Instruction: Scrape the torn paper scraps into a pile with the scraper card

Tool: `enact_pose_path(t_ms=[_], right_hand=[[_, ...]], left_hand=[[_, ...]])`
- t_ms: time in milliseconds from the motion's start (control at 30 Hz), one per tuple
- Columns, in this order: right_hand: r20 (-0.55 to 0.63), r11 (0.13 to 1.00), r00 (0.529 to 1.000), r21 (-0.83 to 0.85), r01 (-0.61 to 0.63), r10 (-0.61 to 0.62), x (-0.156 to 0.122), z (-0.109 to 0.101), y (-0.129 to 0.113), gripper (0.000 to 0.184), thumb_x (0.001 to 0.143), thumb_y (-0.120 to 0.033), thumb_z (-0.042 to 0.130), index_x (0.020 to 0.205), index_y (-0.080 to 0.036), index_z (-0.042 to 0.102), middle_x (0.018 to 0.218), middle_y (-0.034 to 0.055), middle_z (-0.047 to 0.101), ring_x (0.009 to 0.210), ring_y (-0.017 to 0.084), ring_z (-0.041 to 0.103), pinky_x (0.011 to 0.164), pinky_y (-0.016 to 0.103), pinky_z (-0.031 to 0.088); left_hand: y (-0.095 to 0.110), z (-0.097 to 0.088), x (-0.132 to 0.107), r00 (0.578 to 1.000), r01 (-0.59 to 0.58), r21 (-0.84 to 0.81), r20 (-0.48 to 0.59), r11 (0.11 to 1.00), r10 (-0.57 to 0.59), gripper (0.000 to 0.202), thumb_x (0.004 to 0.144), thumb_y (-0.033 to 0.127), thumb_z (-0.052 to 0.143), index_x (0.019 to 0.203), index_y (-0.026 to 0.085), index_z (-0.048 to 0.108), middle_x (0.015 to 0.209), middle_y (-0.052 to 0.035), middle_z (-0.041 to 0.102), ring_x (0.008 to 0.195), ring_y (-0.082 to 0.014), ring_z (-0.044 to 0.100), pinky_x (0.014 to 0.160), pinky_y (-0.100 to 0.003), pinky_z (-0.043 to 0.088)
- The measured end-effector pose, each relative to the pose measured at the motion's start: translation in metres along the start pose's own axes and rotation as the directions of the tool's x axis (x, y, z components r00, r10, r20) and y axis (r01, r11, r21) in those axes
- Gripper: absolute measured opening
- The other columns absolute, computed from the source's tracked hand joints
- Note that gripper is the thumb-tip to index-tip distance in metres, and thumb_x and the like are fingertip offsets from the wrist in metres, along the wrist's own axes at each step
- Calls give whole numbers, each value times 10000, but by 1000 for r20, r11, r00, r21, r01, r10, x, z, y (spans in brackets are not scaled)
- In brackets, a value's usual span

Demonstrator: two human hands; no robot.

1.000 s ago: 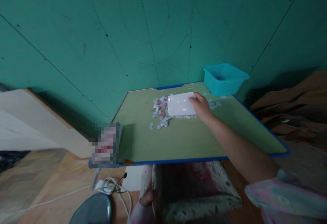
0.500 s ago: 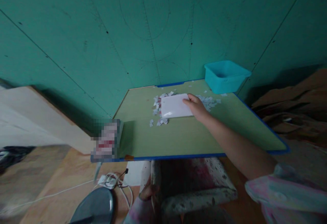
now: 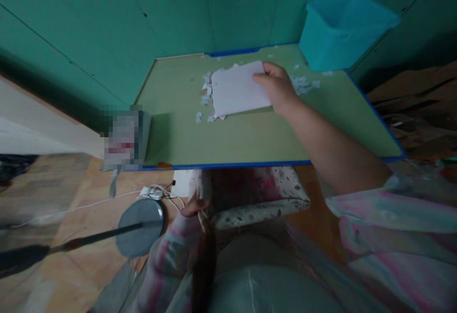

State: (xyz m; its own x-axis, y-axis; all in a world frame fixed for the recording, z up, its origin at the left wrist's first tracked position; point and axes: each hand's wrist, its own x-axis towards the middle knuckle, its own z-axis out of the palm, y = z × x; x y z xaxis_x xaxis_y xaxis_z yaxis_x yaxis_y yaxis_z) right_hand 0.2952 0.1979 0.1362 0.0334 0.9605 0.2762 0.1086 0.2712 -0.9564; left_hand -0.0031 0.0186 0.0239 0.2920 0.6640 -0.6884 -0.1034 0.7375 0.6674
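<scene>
Green table (image 3: 250,136): right hand (image 3: 276,86) pinches a white card (image 3: 237,89), paper scraps (image 3: 205,101) around it, blue tub (image 3: 342,27) beyond. Left hand (image 3: 194,206): grip unclear.

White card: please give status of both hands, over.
Right hand grips white card over paper scraps. Left hand low, below table edge, grip unclear. Teal tub at far corner, apart.

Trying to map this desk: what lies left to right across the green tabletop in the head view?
Grey-white box on the left corner → white rectangular paper sheet → right hand holding that sheet → turquoise plastic tub.
</scene>
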Motion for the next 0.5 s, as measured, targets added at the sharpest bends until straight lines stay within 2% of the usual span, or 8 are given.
enact_pose_path(t_ms=[133, 267, 367, 500], right_hand=[[-22, 999, 999, 36, 34, -34, -2, 0, -6, 43, 655, -189, 501, 644, -220, 473, 634, -22, 468, 591, 122, 461, 566, 277, 367], [-15, 998, 999, 59, 35, -34, -4, 1, -11, 65, 626, -200, 498, 651, -259, 512, 657, -20, 509, 628, 158, 494, 586, 316, 386], [-9, 997, 1000, 69, 17, -17, -4, 2, -11, 71, 586, -246, 535, 607, -314, 526, 666, -22, 542, 671, 195, 512, 597, 347, 388], [2, 999, 1000, 41, 10, -10, -3, 1, -8, 62, 569, -295, 559, 592, -343, 527, 688, -30, 565, 746, 225, 526, 614, 372, 382]], left_hand=[[4, -5, 1, 994, 83, -5, 75, 997, -83, 266, 338, -16, 744, 351, 180, 565, 337, 54, 568, 359, -103, 484, 370, -204, 392], [3, -6, 0, 987, 119, -23, 110, 993, -116, 205, 391, 10, 726, 403, 169, 597, 396, 35, 609, 368, -111, 521, 366, -198, 401], [1, -1, -4, 988, 111, -60, 113, 992, -104, 162, 425, 84, 733, 542, 167, 658, 440, 21, 625, 509, -200, 624, 414, -236, 448], [-2, 11, -12, 996, 71, -143, 58, 987, -63, 393, 455, 135, 726, 843, 169, 675, 667, -22, 711, 756, -284, 660, 556, -304, 507]])
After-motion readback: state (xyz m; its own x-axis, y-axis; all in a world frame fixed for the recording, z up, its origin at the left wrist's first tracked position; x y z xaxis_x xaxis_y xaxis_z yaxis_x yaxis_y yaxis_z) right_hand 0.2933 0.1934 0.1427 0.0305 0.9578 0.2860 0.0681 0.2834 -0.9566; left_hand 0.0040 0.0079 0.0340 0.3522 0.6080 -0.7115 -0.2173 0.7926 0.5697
